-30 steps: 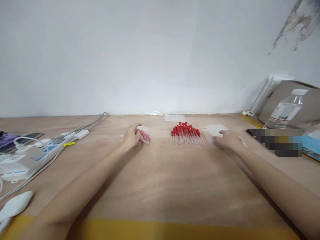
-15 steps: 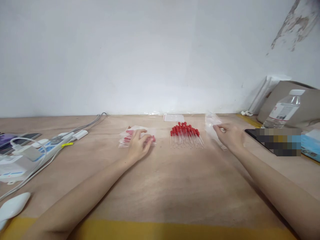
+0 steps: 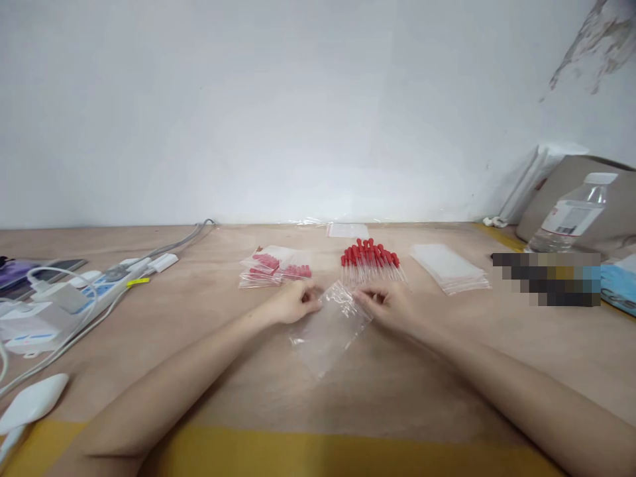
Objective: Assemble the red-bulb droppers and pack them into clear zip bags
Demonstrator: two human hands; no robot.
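Over the middle of the table I hold a clear plastic bag [image 3: 328, 334] between my two hands. The thumb and fingers of my left hand [image 3: 297, 301] are closed at its upper left edge. My right hand [image 3: 390, 305] pinches it near the upper right corner. Just behind the bag lies a fanned row of droppers [image 3: 370, 255] with red bulbs and clear stems. Behind my left hand are filled bags of red-bulbed droppers [image 3: 275, 267], overlapping each other. A stack of flat plastic bags [image 3: 447, 265] rests beyond my right hand.
A white card or flat bag [image 3: 348, 230] lies by the wall. At left are a power strip [image 3: 99, 291] with cables and a white object [image 3: 34, 401]. A water bottle [image 3: 571, 215], a grey box [image 3: 527, 199] and a blue pack [image 3: 619, 288] stand at right.
My right hand has brought a plastic bag from the stack at right to the middle. My left hand has come off the filled bags and moved toward me onto this bag.
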